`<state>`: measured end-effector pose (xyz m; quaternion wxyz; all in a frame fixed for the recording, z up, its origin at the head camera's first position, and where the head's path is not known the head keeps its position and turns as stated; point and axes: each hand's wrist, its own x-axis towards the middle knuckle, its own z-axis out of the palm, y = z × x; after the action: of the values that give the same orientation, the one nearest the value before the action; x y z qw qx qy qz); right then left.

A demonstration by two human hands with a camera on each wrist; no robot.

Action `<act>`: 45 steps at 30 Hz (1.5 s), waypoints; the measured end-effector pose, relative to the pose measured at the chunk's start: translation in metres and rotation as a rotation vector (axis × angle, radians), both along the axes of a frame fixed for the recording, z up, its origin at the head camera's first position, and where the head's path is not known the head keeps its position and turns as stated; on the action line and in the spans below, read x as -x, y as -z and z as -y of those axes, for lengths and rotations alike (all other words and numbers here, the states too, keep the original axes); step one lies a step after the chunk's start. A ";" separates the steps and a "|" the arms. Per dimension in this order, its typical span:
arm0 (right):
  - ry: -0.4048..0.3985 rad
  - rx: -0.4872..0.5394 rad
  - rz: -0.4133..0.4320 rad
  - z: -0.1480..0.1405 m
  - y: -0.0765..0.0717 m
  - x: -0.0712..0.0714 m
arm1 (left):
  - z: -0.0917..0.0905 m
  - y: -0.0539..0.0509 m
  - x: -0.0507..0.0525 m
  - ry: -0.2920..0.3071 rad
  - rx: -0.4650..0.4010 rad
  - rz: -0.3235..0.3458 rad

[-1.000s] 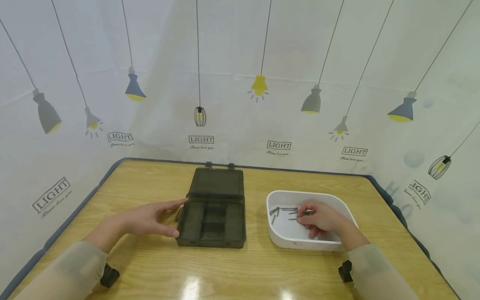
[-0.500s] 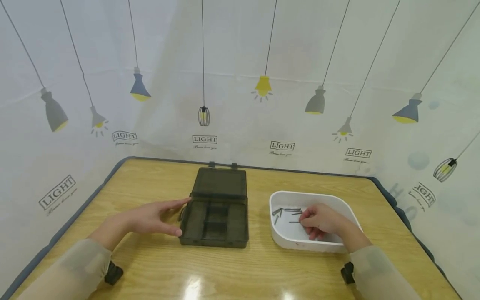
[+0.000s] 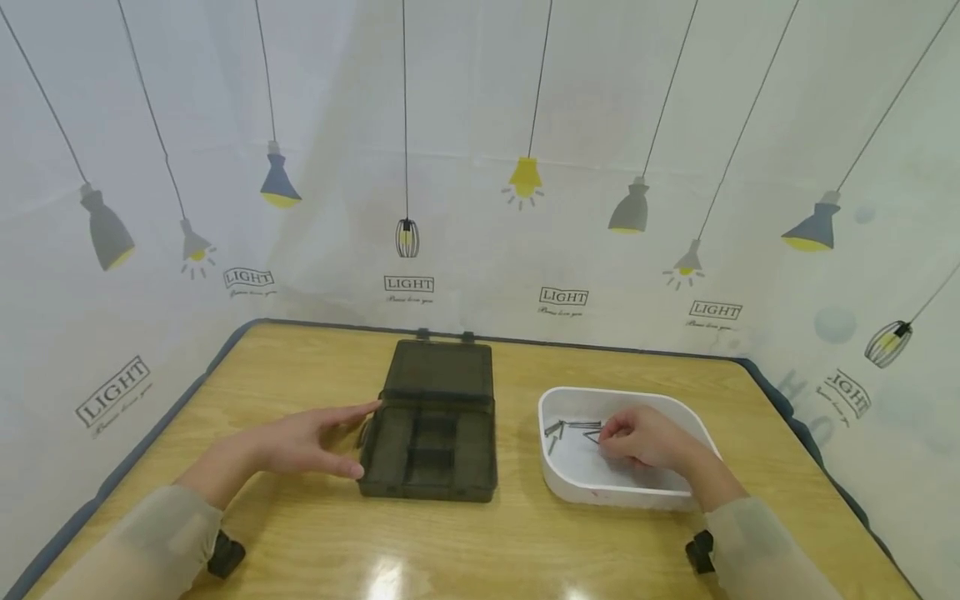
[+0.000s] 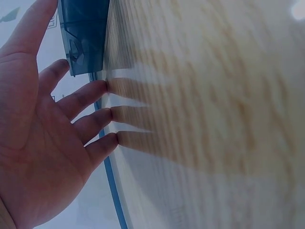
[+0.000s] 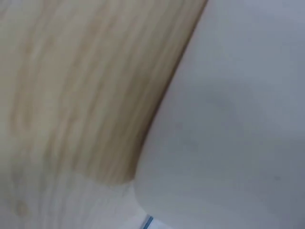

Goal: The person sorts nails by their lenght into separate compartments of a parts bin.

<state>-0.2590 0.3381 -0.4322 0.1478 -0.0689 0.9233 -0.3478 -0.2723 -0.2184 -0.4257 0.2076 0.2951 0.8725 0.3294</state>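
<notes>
A dark translucent case [image 3: 427, 450] with its lid laid back stands left of the middle of the table. My left hand [image 3: 300, 442] rests at its left side, thumb and forefinger spread along the edge; in the left wrist view the hand [image 4: 52, 114] has its fingers extended beside the case [image 4: 86, 38]. To the right is a white tray [image 3: 622, 495] holding several thin dark nail-like pieces [image 3: 581, 425]. Inside it, my right hand [image 3: 648, 442] pinches one thin piece at its fingertips. The right wrist view shows the tray's outer wall [image 5: 219, 124] and no hand.
The wooden table [image 3: 300, 542] has a dark blue edge. Behind it hangs a pale cloth [image 3: 465, 100] printed with lamps. A stretch of wood lies between the case and the tray.
The right fingers have shifted slightly in the tray, and the thin piece at their tips now slants against another. The left hand stays at the case.
</notes>
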 end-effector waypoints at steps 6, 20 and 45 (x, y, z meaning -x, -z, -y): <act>-0.010 -0.007 -0.063 0.001 -0.010 -0.003 | 0.000 0.001 -0.001 0.005 -0.013 -0.002; 0.049 0.235 -0.053 0.017 -0.028 -0.012 | 0.001 0.004 0.001 -0.002 -0.005 -0.014; -0.102 0.348 -0.113 0.150 -0.076 -0.001 | 0.001 0.001 -0.003 -0.006 -0.013 0.010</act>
<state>-0.2584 0.1885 -0.3564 0.0988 -0.1595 0.8513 -0.4900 -0.2697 -0.2194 -0.4269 0.2091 0.2922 0.8701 0.3373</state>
